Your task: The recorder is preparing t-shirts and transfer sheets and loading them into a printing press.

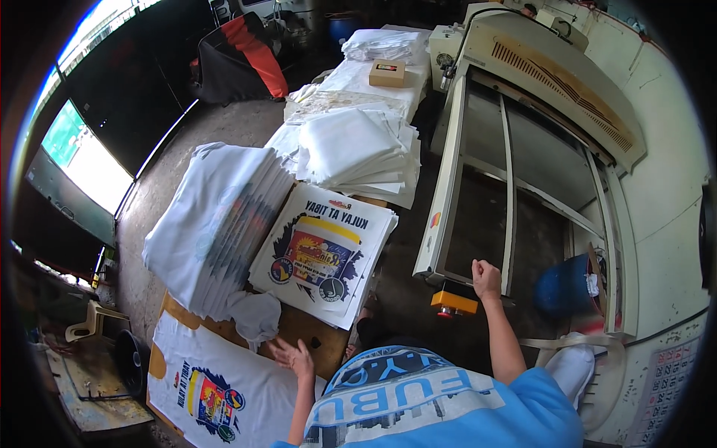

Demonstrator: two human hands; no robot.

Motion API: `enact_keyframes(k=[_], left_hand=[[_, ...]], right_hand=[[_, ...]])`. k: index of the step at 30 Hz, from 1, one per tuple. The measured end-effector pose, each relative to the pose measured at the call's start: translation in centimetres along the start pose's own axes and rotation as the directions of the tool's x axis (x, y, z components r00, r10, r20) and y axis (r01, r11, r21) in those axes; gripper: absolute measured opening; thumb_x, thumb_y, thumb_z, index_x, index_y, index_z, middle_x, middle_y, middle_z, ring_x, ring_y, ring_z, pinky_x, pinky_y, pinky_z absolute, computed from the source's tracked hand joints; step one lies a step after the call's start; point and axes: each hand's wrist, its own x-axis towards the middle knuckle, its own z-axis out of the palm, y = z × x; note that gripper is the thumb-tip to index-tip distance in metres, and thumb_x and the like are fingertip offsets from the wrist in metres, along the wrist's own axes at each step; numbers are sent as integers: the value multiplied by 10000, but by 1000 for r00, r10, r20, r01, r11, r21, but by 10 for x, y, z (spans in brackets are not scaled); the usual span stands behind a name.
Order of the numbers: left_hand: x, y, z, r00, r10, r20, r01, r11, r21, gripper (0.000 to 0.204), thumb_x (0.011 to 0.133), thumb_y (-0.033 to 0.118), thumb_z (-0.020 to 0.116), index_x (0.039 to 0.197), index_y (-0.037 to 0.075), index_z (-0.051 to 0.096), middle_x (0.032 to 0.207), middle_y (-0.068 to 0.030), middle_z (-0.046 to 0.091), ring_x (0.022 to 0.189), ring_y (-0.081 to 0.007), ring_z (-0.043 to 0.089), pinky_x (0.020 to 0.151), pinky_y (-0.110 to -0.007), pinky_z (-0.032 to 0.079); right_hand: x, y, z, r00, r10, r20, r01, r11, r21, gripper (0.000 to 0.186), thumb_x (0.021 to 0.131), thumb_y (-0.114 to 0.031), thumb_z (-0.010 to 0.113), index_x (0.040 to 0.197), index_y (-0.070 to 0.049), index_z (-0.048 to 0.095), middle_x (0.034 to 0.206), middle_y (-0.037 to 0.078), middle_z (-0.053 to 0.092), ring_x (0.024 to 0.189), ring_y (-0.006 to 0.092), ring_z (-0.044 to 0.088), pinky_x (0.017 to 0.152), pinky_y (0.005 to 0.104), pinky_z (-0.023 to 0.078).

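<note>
My left hand (293, 358) is open, its fingers spread beside a crumpled white cloth (255, 317). Near it lies a white T-shirt (170, 345) with a colourful print, spread over a wooden board (326, 340). Beyond the cloth, a stack of printed transfer sheets (299, 213) shows mirrored graphics with a paint-bucket picture. To its left rises a tall pile of folded white shirts (202, 187). My right hand (486, 278) is closed in a fist by the front edge of a large heat press (441, 216), just above a yellow box with a red button (454, 302); I see nothing in it.
Loose white sheets (351, 145) and a small cardboard box (387, 73) lie farther along the table. A blue bin (564, 287) stands under the press frame at right. A black bucket (131, 362) is at the left, and a draped machine (239, 60) stands at the back.
</note>
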Motion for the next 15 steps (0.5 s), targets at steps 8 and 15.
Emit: enact_keyframes(k=[8, 15], left_hand=[[42, 81, 30, 792, 610, -18, -605, 780, -160, 672, 718, 231, 616, 1291, 45, 319, 1332, -226, 293, 1228, -354, 292, 975, -444, 245], [24, 133, 50, 718, 667, 199, -677, 736, -24, 756, 715, 400, 625, 1305, 47, 309, 1344, -264, 258, 1245, -363, 274, 976, -522, 236]], right_hand=[[5, 2, 9, 999, -36, 12, 36, 999, 13, 326, 841, -269, 509, 642, -12, 536, 593, 173, 540, 580, 352, 542, 512, 405, 413], [10, 3, 8, 999, -16, 29, 14, 999, 50, 351, 853, -274, 498, 649, 11, 509, 560, 184, 485, 552, 367, 499, 491, 408, 367]])
